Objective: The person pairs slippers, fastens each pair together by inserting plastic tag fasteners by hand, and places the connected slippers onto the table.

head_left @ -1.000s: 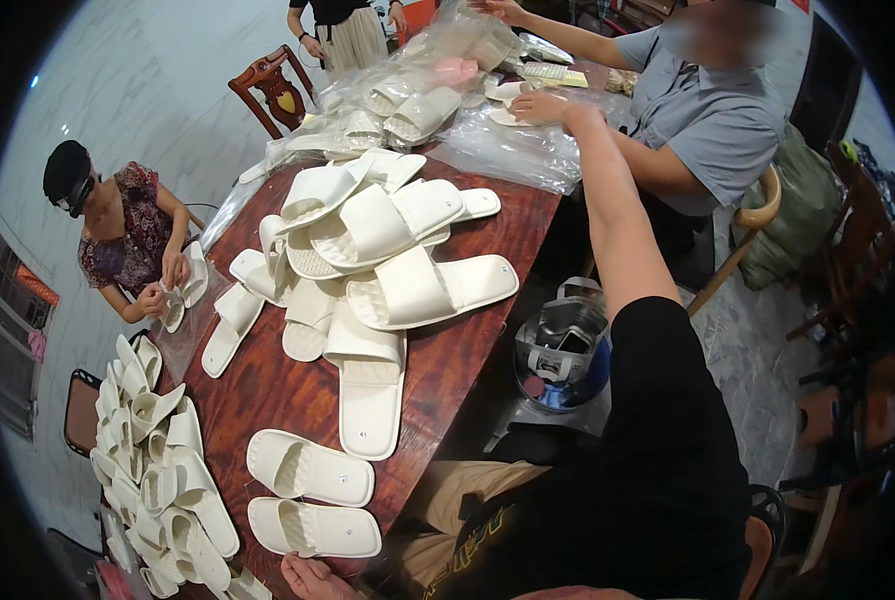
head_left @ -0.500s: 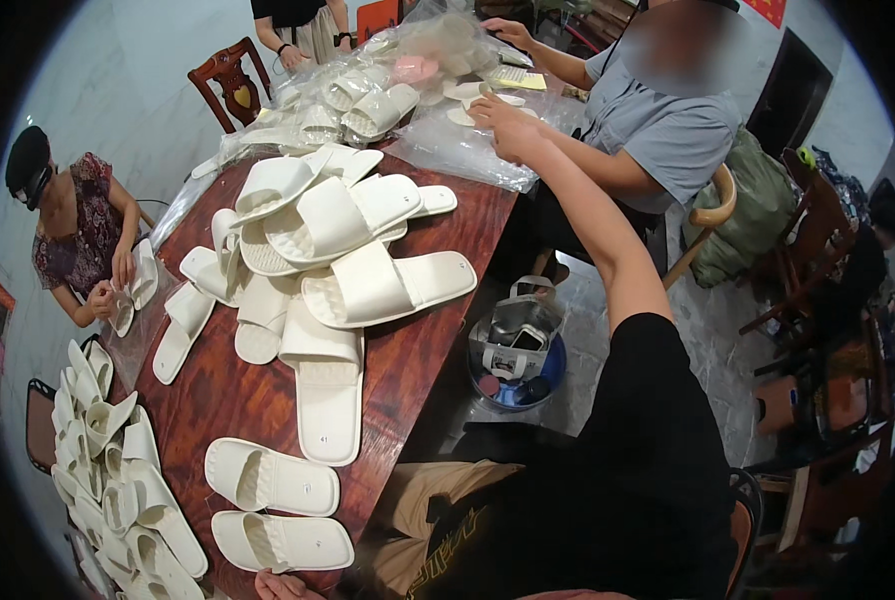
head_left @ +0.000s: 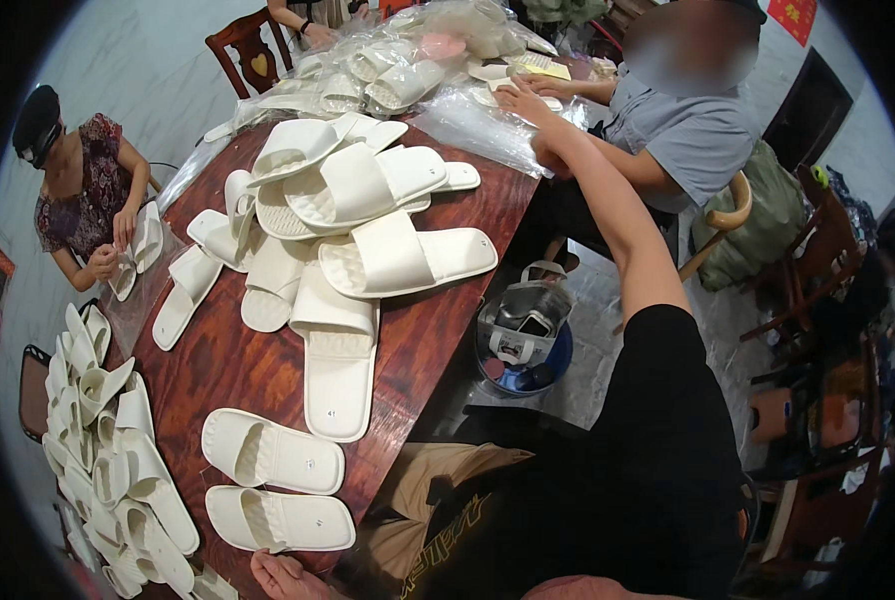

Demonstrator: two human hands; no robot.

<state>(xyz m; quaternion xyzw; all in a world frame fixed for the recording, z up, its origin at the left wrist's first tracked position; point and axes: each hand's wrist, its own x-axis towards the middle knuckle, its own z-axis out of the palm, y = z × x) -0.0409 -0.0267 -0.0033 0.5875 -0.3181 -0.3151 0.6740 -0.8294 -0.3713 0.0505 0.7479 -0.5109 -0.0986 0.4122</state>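
My right hand (head_left: 530, 108) reaches across to the far right of the table, fingers stretched over a white slipper (head_left: 487, 97) on clear plastic; whether it grips the slipper is hard to see. A person's hand (head_left: 556, 86) lies just beyond mine. At the lower edge, my left hand (head_left: 290, 577) has its fingers curled together near the edge of the closer white slipper (head_left: 313, 520); what they hold, if anything, is hidden. Beside that slipper lies a similar one (head_left: 313, 465), sole down. A heap of white slippers (head_left: 368, 180) covers the middle of the table.
More slippers pile up at the left (head_left: 118, 470). Plastic-bagged slippers (head_left: 403, 85) cover the far end of the reddish wooden table (head_left: 228, 375). One person (head_left: 98, 190) handles slippers at left; another (head_left: 668, 135) sits far right. A blue bucket (head_left: 558, 365) holding a bag stands on the floor.
The whole view has shifted slightly, and more of my left hand shows. The hand of the person at far right has come down beside my right hand, which stays over the slippers.
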